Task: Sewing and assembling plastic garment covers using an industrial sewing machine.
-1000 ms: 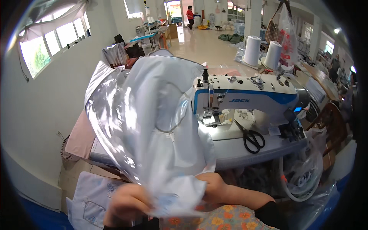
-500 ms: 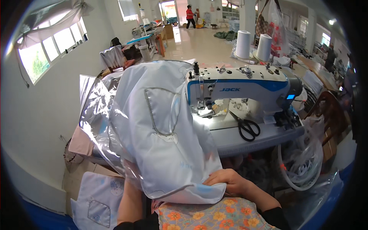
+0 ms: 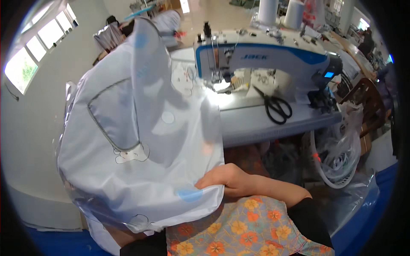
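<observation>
A large, pale blue printed cloth (image 3: 149, 179) lies over my lap and up across the left side of the machine table. It carries a pocket (image 3: 117, 113) outlined in grey edging, with cartoon drawings and blue spots around it. My right hand (image 3: 224, 179) is closed on the cloth's right edge near its lower corner, thumb and fingers pinching it. Beneath the cloth at lower left, part of my left forearm (image 3: 124, 234) shows, but the hand itself is hidden. The sewing machine (image 3: 265, 59) stands right of the cloth, its lit needle area close to the cloth's edge.
Black scissors (image 3: 277, 109) lie on the machine bed. White thread cones (image 3: 267, 13) stand behind the machine. A white basket (image 3: 337, 179) with clear plastic is at the right, near a brown chair (image 3: 363, 98). A wall with windows (image 3: 38, 51) runs along the left.
The cloth has been spread and shifted left, its pocket now farther left and lower. My right hand has moved left and slightly up with the edge. The head view has tilted down.
</observation>
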`<act>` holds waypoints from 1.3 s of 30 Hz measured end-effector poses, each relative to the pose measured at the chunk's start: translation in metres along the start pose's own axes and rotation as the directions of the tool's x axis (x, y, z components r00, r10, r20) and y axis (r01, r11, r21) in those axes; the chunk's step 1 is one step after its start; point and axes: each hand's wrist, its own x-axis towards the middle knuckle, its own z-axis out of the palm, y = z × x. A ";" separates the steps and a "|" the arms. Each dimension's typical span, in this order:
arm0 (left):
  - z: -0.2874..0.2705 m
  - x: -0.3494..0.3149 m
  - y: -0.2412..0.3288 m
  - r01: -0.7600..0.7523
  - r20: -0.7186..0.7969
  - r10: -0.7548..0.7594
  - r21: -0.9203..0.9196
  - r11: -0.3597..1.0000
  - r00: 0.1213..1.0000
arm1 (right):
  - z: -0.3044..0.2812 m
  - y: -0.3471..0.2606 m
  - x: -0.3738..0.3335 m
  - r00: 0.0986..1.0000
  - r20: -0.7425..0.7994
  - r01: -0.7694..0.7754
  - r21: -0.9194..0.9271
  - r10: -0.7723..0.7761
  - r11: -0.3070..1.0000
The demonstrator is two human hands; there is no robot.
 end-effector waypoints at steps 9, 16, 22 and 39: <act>-0.065 -0.023 0.019 -0.132 -0.145 0.163 0.203 0.970 0.976 | -0.024 0.057 -0.011 0.845 -0.466 -0.108 -0.628 -0.261 0.771; -0.055 -0.010 0.027 -0.176 -0.153 0.225 0.278 0.944 0.962 | -0.038 0.065 -0.008 0.934 -0.276 -0.029 -0.691 -0.227 0.722; -0.029 0.019 0.026 -0.189 -0.137 0.244 0.327 0.926 0.960 | -0.059 0.076 0.014 0.941 -0.258 -0.018 -0.684 -0.218 0.729; 0.054 0.050 -0.013 0.059 -0.203 0.013 0.344 0.937 0.979 | -0.083 0.083 0.041 0.979 -0.196 -0.102 -0.724 -0.062 0.682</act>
